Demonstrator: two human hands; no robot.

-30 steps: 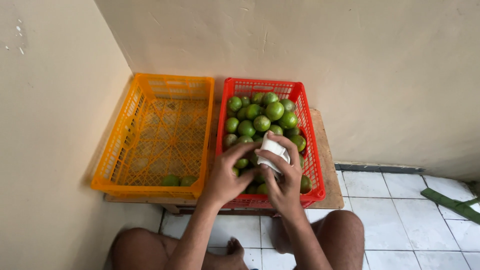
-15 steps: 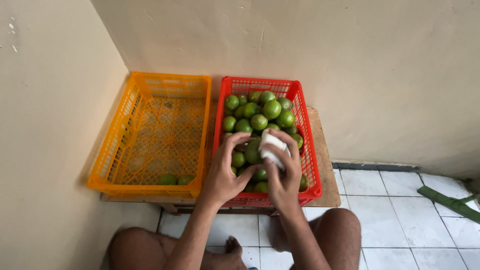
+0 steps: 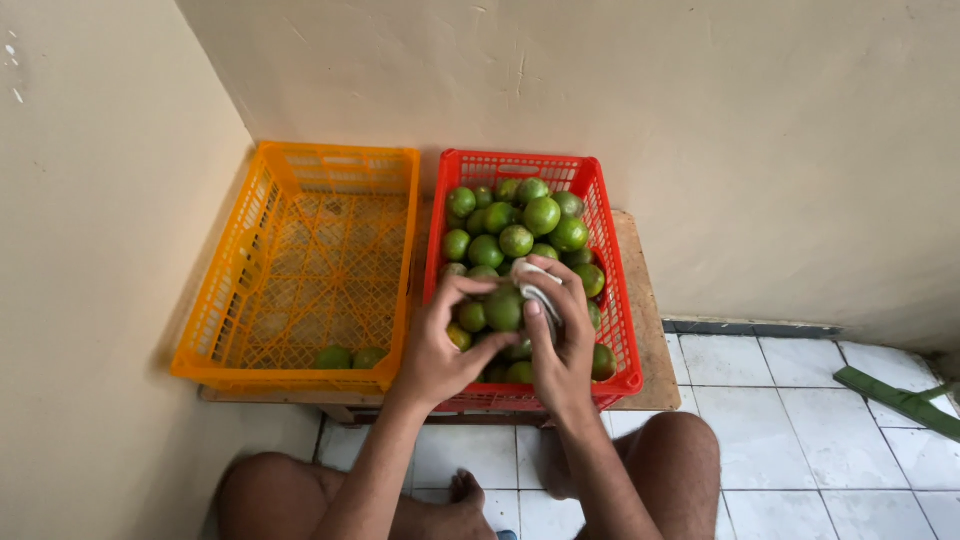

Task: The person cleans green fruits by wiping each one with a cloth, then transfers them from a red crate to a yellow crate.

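My left hand (image 3: 440,345) grips a green lime (image 3: 505,308) over the red crate (image 3: 613,262). My right hand (image 3: 560,345) presses a white cloth (image 3: 537,284) against the same lime. The red crate holds several green limes (image 3: 520,225), heaped toward its far end. To the left stands an orange crate (image 3: 300,165) with two limes (image 3: 350,357) lying at its near edge.
Both crates rest on a low wooden board (image 3: 650,330) in the corner of two beige walls. My bare knees are below on a white tiled floor (image 3: 800,400). A green strip (image 3: 895,395) lies on the tiles at the right.
The lime has come up into plain view between both hands, and the white cloth has shifted from on top to its right side. Both hands sit slightly lower over the crate.
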